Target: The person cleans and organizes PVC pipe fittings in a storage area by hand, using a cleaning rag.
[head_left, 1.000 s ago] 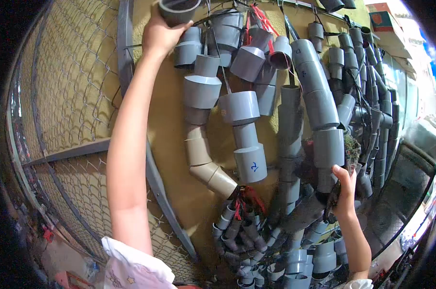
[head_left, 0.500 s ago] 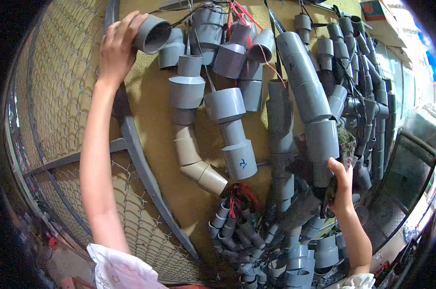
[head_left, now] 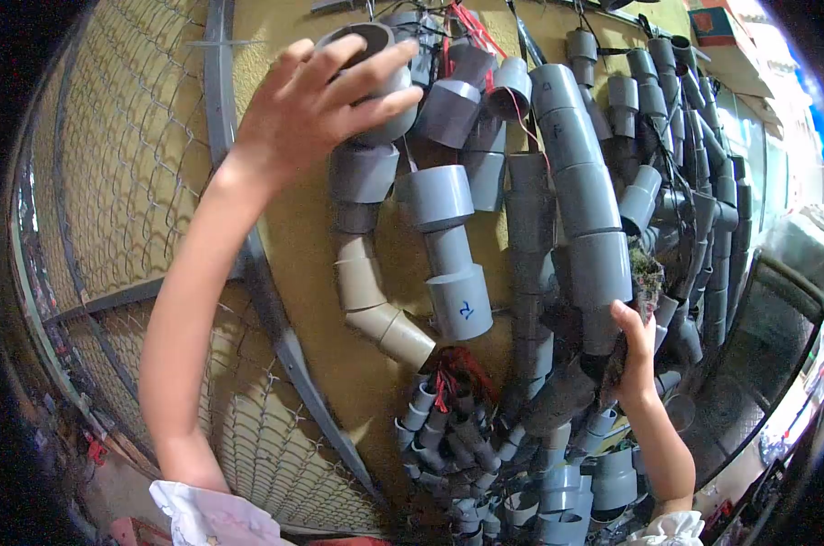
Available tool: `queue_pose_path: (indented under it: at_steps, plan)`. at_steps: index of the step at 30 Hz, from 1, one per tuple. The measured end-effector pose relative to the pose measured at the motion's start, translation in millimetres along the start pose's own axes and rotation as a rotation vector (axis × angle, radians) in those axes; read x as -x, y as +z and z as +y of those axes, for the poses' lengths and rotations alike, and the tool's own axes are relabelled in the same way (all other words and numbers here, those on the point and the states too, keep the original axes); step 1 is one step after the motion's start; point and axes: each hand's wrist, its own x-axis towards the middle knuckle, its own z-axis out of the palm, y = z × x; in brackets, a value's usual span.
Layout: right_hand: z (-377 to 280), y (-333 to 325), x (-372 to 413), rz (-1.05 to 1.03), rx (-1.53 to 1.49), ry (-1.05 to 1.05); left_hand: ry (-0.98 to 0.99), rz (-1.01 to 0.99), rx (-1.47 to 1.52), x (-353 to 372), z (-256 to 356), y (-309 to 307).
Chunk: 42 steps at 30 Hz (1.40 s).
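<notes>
At the upper left, my left hand (head_left: 326, 100) is wrapped with spread fingers round a grey pipe fitting (head_left: 394, 118), whose open end faces up. Below it hang a grey reducer (head_left: 364, 173) and a beige elbow piece (head_left: 366, 284). My right hand (head_left: 632, 350) is at the lower right, its thumb up beside the lower end of a long string of grey fittings (head_left: 601, 268). It grips a dark, mossy-looking piece (head_left: 647, 282), partly hidden by the fingers. A grey fitting with a blue mark (head_left: 460, 305) hangs between the hands.
Many grey fittings (head_left: 712, 218) hang on cords along the yellow wall (head_left: 294, 246). A wire mesh gate (head_left: 121, 182) with a metal frame stands left. Smaller fittings cluster at the bottom (head_left: 430, 428). A box (head_left: 717, 25) sits at the upper right, above a dark rack (head_left: 758, 337).
My left hand has moved right with the grey fitting, which has turned from facing sideways to facing up, over the hanging reducer. My right hand has hardly moved.
</notes>
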Motion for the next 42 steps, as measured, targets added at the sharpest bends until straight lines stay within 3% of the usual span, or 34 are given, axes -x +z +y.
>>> queue_pose_path:
  at_steps: [4,6,8,11,14,15,17,21,23,26,27,29,30,31,33,36,38,39,41,42]
  plan:
    - [-3,5,3,0.015,0.026,-0.002,-0.088,-0.103,0.129,-13,-10,-16]
    - [-1,3,2,-0.014,0.018,0.022,-0.648,-0.311,0.573,-38,0,-34]
    - [1,6,2,-0.005,0.004,0.012,-0.907,-0.731,1.097,-25,-34,-14]
    - [1,8,3,-0.015,-0.033,0.005,-0.929,-0.616,1.327,-23,-43,-16]
    - [8,7,1,-0.016,-0.044,0.036,-0.894,-0.439,0.940,-35,-21,-13]
    - [9,8,1,-0.017,-0.050,0.051,-0.821,-0.259,0.790,-33,-9,-7]
    - [10,7,0,-0.015,-0.060,0.061,-0.876,0.074,0.655,-29,9,5]
    - [10,8,1,-0.033,-0.096,0.067,-1.205,0.474,0.867,-27,40,13]
    - [9,8,1,-0.015,-0.102,0.083,-1.125,0.495,0.918,-25,45,12]
    - [8,8,3,-0.027,-0.121,0.083,-1.148,0.335,1.003,-25,35,9]
    - [8,8,4,-0.028,-0.131,0.081,-1.196,0.242,1.157,-23,24,11]
    - [7,8,5,-0.037,-0.118,0.080,-1.166,0.058,1.129,-22,5,12]
    - [6,9,6,-0.041,-0.112,0.078,-0.957,0.025,0.934,-25,-3,3]
    - [6,12,7,-0.040,-0.122,0.040,-1.113,-0.202,1.042,-32,-9,-7]
    - [1,13,11,-0.061,0.009,0.015,-1.148,-0.490,1.455,-51,-32,-29]
    - [-2,12,11,-0.107,0.041,0.013,-0.857,-0.846,1.321,-75,-24,-71]
    - [-3,16,11,-0.091,0.009,0.005,-0.784,-0.888,1.316,-67,-25,-46]
    - [-3,19,13,-0.066,-0.019,-0.004,-0.829,-0.809,1.329,-60,-18,-43]
    - [-4,19,12,-0.042,-0.043,-0.009,-0.910,-0.639,1.356,-46,-5,-34]
    - [-3,17,11,-0.043,-0.042,-0.001,-0.844,-0.367,1.315,-30,9,-31]
